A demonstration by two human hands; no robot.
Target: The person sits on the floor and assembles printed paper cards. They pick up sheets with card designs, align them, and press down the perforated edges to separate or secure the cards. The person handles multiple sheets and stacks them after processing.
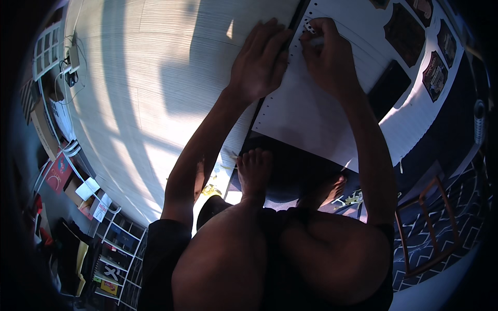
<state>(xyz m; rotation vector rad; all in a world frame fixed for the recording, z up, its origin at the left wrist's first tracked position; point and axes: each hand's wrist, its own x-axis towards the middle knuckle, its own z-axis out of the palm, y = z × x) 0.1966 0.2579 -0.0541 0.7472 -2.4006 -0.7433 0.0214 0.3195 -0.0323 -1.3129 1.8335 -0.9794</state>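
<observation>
A large white sheet (pixel 311 114) lies on a dark mat, with a row of small black dots along its left edge. My left hand (pixel 259 65) rests at that edge, palm down with fingers stretched out, partly over the pale floor. Across the dotted edge, my right hand (pixel 332 59) bends its thumb and forefinger together in a pinch. At those fingertips shows a small white piece with dark dots (pixel 309 27), too small to name. A black flat rectangular object (pixel 389 88) lies on the sheet beside my right wrist.
Dark ornate-edged pictures (pixel 406 33) lie at the sheet's far right. The wood-look floor (pixel 155 78) spreads left, striped with sunlight. A power strip (pixel 73 54) with cables and a white wire rack (pixel 116 254) stand farther left. A brown wooden frame (pixel 423 228) is at the lower right.
</observation>
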